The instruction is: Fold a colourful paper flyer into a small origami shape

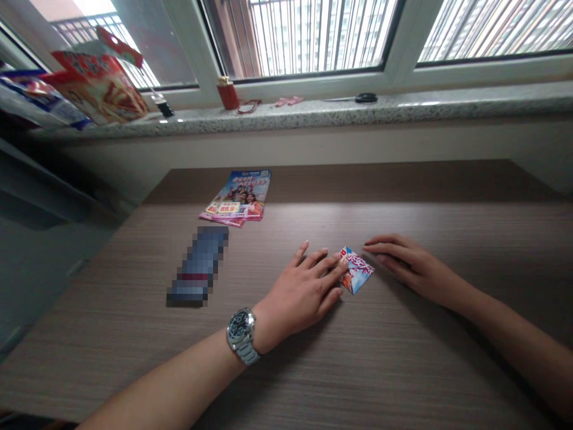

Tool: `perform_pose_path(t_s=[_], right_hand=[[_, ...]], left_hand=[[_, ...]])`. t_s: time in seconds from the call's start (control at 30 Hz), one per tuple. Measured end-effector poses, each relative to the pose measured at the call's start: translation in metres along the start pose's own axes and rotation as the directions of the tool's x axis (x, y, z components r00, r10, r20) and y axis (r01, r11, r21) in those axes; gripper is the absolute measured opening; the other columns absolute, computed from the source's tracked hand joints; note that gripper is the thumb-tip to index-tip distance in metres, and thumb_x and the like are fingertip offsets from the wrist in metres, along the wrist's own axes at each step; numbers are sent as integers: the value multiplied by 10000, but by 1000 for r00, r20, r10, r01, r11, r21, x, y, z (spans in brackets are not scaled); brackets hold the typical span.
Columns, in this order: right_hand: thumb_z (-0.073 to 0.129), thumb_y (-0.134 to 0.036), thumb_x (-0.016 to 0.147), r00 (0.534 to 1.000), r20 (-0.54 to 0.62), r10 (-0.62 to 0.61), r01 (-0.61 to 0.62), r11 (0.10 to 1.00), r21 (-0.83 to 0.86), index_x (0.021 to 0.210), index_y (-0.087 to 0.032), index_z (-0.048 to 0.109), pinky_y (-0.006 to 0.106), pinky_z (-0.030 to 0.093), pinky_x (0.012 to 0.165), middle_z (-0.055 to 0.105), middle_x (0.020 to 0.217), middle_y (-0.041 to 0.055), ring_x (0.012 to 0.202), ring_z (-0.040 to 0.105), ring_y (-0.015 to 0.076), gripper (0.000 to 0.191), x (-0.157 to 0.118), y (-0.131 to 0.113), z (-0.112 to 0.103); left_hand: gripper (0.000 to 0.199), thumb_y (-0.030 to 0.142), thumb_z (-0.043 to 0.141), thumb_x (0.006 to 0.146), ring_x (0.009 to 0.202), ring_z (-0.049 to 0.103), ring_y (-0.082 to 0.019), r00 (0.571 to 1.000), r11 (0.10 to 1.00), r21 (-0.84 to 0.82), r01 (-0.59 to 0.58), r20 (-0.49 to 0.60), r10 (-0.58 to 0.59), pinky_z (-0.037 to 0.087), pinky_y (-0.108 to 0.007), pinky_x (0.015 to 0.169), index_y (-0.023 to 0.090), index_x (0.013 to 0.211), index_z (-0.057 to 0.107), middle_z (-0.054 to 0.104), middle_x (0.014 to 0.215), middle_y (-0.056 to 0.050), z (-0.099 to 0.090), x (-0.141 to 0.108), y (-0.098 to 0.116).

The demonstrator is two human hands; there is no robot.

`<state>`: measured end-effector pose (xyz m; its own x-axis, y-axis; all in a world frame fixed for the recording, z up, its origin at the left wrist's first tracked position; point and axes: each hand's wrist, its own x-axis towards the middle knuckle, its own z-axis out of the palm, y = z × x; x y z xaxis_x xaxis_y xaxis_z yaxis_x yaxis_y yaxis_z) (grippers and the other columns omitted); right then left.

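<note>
A small folded piece of printed paper (357,272), blue, white and pink, lies on the wooden table (286,370). My left hand (304,289) rests over its left side with fingers spread, the fingertips touching it. A silver watch (242,334) is on the left wrist. Just to the right of the paper is my right hand (412,266), its fingers extended and slightly bent, holding nothing. The part of the paper under the left fingers is hidden.
Colourful flyers (242,197) lie in a stack at the back left, with a dark pixelated object (199,266) in front of them. On the windowsill (313,116) are snack bags (102,89), a red lighter-like object (228,94) and scissors (366,98).
</note>
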<state>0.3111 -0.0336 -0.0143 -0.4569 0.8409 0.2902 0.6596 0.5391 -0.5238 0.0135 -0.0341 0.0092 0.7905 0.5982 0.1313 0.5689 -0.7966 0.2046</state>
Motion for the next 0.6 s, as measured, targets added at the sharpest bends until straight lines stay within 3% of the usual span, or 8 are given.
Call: perform_pose_path(t_s=[0.1, 0.3, 0.6], right_hand=[[498, -245, 1021, 999, -39, -20, 18, 998, -60, 1290, -281, 652, 471, 495, 1019, 665, 1279, 102, 1182, 615, 264, 312, 0, -10, 3], [512, -220, 1019, 992, 17, -128, 129, 982, -136, 1397, -290, 590, 463, 508, 1020, 663, 1353, 89, 1211, 609, 257, 392, 2, -32, 15], [528, -274, 1018, 997, 17, -81, 83, 975, -206, 1468, -307, 536, 565, 481, 1096, 618, 1454, 73, 1356, 549, 302, 451, 5, -36, 23]], left_hand=[[469, 419, 377, 1078, 1455, 398, -243, 1000, 1000, 2, 2, -9, -2, 114, -515, 1285, 281, 1525, 422, 499, 1539, -10, -1, 0, 2], [465, 461, 368, 1076, 1407, 444, -250, 998, 999, 10, 42, -39, -41, 73, -552, 1288, 242, 1470, 484, 593, 1419, -47, -4, 2, 6], [448, 456, 399, 1069, 1295, 547, -231, 996, 1000, -24, 3, -86, -5, 132, -510, 1292, 180, 1384, 558, 653, 1301, -78, -7, 4, 3]])
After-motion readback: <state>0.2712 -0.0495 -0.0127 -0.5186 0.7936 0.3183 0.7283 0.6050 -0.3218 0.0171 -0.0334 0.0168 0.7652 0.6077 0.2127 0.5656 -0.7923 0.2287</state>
